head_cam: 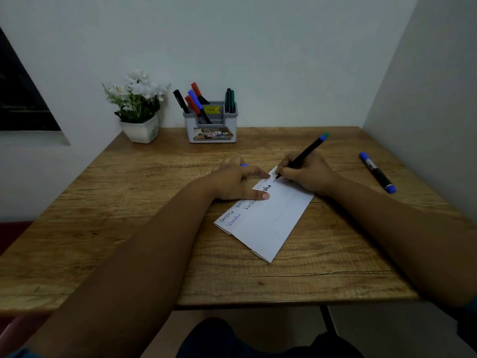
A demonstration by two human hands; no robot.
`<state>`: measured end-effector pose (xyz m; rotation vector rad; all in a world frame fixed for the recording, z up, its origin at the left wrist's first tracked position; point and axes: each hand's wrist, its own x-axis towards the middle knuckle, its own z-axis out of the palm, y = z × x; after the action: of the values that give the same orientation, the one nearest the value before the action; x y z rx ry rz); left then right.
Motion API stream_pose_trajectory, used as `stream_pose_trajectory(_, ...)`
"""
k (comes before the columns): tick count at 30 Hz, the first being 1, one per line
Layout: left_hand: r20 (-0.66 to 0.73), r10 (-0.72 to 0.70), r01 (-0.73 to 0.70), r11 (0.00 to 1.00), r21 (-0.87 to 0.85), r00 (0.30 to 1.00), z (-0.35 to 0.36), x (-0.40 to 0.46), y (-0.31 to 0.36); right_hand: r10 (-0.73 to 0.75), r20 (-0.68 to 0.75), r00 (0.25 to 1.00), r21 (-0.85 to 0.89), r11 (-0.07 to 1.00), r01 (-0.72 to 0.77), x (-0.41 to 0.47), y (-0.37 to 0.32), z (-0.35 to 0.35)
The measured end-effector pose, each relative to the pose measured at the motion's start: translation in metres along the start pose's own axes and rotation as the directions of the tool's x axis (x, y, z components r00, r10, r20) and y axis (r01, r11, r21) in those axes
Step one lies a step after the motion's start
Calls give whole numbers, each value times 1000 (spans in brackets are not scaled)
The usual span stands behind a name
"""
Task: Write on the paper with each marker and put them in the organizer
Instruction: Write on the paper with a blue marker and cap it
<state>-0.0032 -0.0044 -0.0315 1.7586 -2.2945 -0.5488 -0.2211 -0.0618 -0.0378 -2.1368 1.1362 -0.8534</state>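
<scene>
The right hand grips a black marker with a teal end, its fingers curled round the lower barrel, and the tip touches the far corner of the paper. The left hand lies flat on the paper's left edge with straight fingers and pins it to the counter. Something small and blue shows behind the fingers of this hand; it is perhaps a cap, but this cannot be told.

The tip writes very near the paper's edge, so a stroke may run off and mark the wood. The paper is folded and lies at an angle; if the left hand lifts, the sheet could slide or turn under the pen. The side of the right hand rests close to fresh ink and may smear it. A blue marker lies alone on the right, well apart from the paper, and a push from the forearm could roll it toward the counter's edge.

On the paper the word "Varsha" is written several times in thin lines, and once thick in black. The grey organizer stands at the back near the wall, beside a white flower pot, and already holds several markers. Its front label shows "OPL" and a small "42"; the yellow sticker above is too small to read.
</scene>
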Motion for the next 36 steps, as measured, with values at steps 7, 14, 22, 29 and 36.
stream_pose_trajectory(7, 11, -9, 9, 1000, 10, 1000, -1, -1, 1, -1, -16, 1000, 17, 1000, 1, 0, 0, -1)
stream_pose_trajectory(14, 10, -9, 9, 1000, 10, 1000, -1, -1, 2, 30, -10, 999, -42, 999, -30, 1, 0, -1)
stream_pose_trajectory(22, 19, -5, 4, 1000, 6, 1000, -1, -1, 1, 70, -82, 994, -24, 997, -72, 2, 1, -1)
stream_pose_trajectory(29, 19, 2, -2, 1000, 17, 1000, -1, -1, 1, 86, -54, 995, -35, 995, -88, 1, 0, 0)
stream_pose_trajectory(36, 12, 7, -7, 1000, 10, 1000, -1, 0, -1, 161, -113, 980, 73, 986, -153, -2, -6, 0)
